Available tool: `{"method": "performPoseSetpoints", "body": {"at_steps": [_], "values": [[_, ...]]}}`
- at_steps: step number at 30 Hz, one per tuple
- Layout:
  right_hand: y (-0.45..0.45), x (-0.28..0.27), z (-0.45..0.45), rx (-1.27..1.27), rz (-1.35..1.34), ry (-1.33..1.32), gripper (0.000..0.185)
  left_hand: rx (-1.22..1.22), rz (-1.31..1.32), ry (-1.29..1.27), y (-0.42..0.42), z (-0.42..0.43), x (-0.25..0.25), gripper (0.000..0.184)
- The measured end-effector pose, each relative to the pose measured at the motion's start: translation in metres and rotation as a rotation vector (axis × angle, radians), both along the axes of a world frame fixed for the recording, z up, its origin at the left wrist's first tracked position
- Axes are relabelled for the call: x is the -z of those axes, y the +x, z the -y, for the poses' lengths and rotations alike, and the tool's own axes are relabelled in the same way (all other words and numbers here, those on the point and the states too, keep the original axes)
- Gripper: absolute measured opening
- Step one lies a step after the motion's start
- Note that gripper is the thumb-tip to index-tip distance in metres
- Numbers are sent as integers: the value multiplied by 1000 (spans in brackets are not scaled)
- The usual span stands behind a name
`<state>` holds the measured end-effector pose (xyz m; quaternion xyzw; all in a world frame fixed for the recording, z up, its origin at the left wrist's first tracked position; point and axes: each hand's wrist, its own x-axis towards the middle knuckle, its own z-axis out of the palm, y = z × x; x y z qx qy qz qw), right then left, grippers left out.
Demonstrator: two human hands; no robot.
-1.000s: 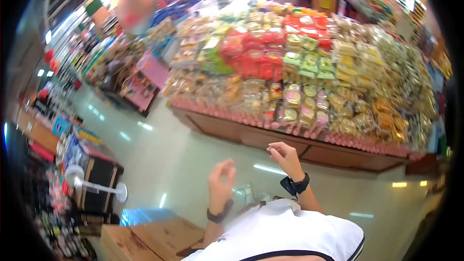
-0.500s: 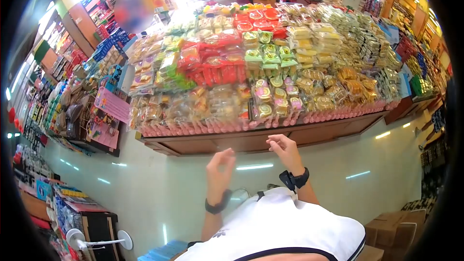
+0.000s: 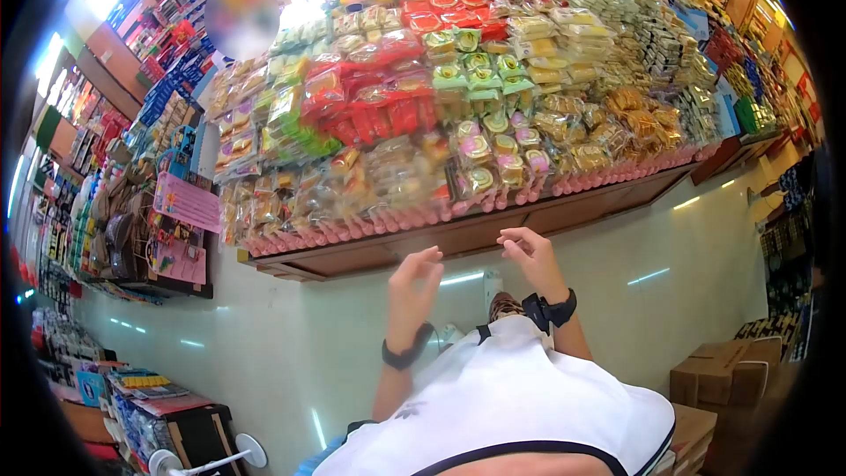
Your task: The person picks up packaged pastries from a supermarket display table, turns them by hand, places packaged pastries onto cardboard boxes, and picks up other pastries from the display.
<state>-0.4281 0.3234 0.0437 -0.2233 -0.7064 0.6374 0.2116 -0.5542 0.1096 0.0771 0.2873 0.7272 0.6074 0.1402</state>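
My left hand (image 3: 414, 289) is raised over the floor in front of a display counter (image 3: 370, 256), with its fingers loosely bent and nothing in them. To the right, my right hand (image 3: 533, 257) is held up near the counter's front edge, thumb and fingers apart, also without anything in it. Each wrist wears a dark band (image 3: 407, 348). Beyond both hands lie heaps of plastic-wrapped snack packs: red packs (image 3: 361, 101), green packs (image 3: 480, 78) and golden-brown packs (image 3: 634, 115). Neither hand touches them.
Pink ruffled trim (image 3: 370, 222) runs along the counter's front. Shelves with bags (image 3: 115, 203) stand at left beside pink signs (image 3: 187, 203). Cardboard boxes (image 3: 714, 375) are stacked at lower right. A white stand (image 3: 251, 449) is at lower left. Pale shiny floor (image 3: 291, 326) lies between.
The view has turned and shifted, so the counter sits further left and higher. Both hands appear a little further right; they stay raised and empty. A shoe now shows below.
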Motion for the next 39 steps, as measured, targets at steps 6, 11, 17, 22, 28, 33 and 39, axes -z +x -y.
{"method": "performPoseSetpoints", "body": {"at_steps": [6, 11, 17, 22, 28, 33, 39], "values": [[-35, 12, -42, -28, -33, -51, 29, -5, -23, -8, -32, -50, 25, 31], [-77, 29, -107, -37, -56, 36, 29, 12, 37, -5, -63, -109, 32, 34], [-112, 38, -182, 46, 29, 173, 26, 26, 36, -71, -101, -187, 40, 40], [-135, 82, -227, 18, 109, 169, 27, -50, 2, -156, -132, -244, 90, 55], [-177, 139, -233, -117, 222, 371, 47, -73, -80, -406, -151, -290, 150, 75], [-210, 158, -242, -111, 322, 394, 60, -131, -275, -480, -171, -305, 195, 81], [-218, 163, -244, -132, 336, 347, 58, -68, -70, -650, -187, -313, 194, 74]]}}
